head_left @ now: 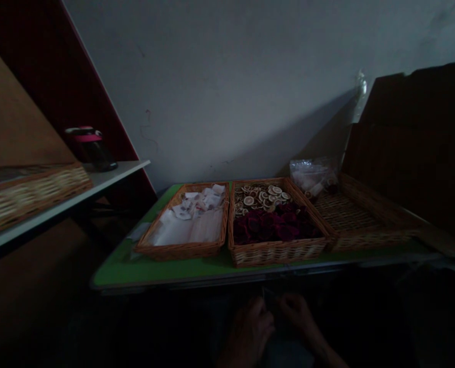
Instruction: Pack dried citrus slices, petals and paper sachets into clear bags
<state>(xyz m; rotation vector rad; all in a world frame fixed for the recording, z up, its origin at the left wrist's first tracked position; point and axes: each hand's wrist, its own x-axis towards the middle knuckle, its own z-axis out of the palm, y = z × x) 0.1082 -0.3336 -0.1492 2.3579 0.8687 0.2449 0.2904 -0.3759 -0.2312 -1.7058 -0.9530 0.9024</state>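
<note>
Low at the table's front edge, my left hand (252,327) is closed, its fingers pinched around a thin, see-through piece of plastic (266,292). Close by on the right, my right hand (297,313) also pinches at this piece. Deep shadow hides most of it, so I cannot tell its full shape. Both hands are below a wicker basket (281,252) with pale dried citrus slices (268,196) at its back and dark purple-red dried slices (277,225) at its front. Left of it, another wicker basket (181,250) has clear plastic bags (189,229) and small white packets (199,202).
The baskets stand on a green table (135,271) against a grey wall. At right are a third wicker basket (373,238), filled clear bags (314,176) and a large cardboard box (411,153). A side shelf (123,171) at left carries a bottle (97,153) and another basket (36,191).
</note>
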